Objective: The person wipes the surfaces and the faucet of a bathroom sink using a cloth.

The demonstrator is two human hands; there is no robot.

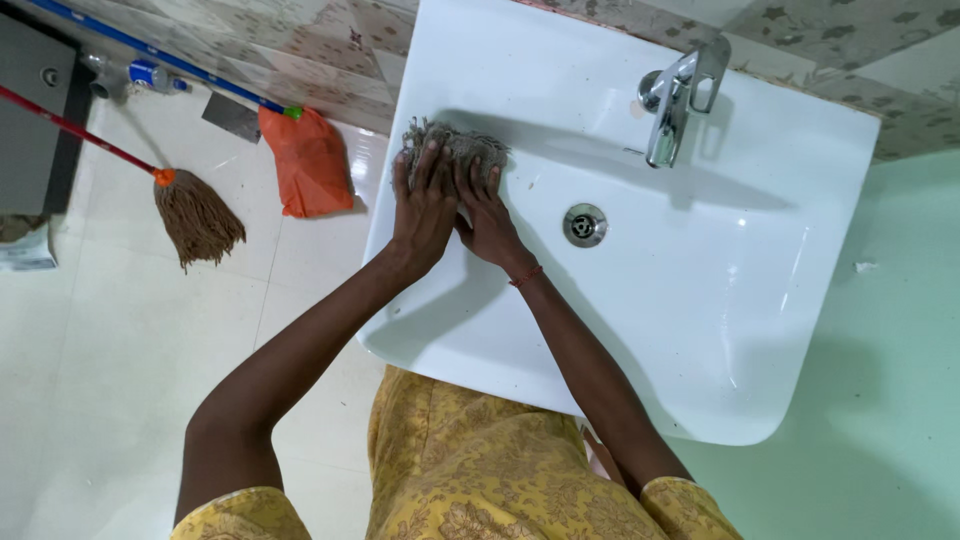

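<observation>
Both my hands are pressed down on a grey-brown shaggy cloth [455, 148] lying at the upper left of the white sink [700, 330], against the inner slope of the basin. My left hand [423, 205] lies flat over it with fingers spread and only lightly curled, palm on the fabric. My right hand [487, 215] sits just beside it, touching it, fingers bent over the near edge of the cloth. Neither is closed into a fist; they bear on the cloth more than they grip it.

The chrome tap [680, 95] stands at the upper right of the basin, and I see no water running from it. The drain [585, 224] lies open to the right of my hands. As far as I can judge, the scrubbing is under way, at the left side only; whether the wide right part of the basin has been wiped I cannot tell.

On the floor at the left lie a string mop [198, 215] and an orange bag [310, 162].
</observation>
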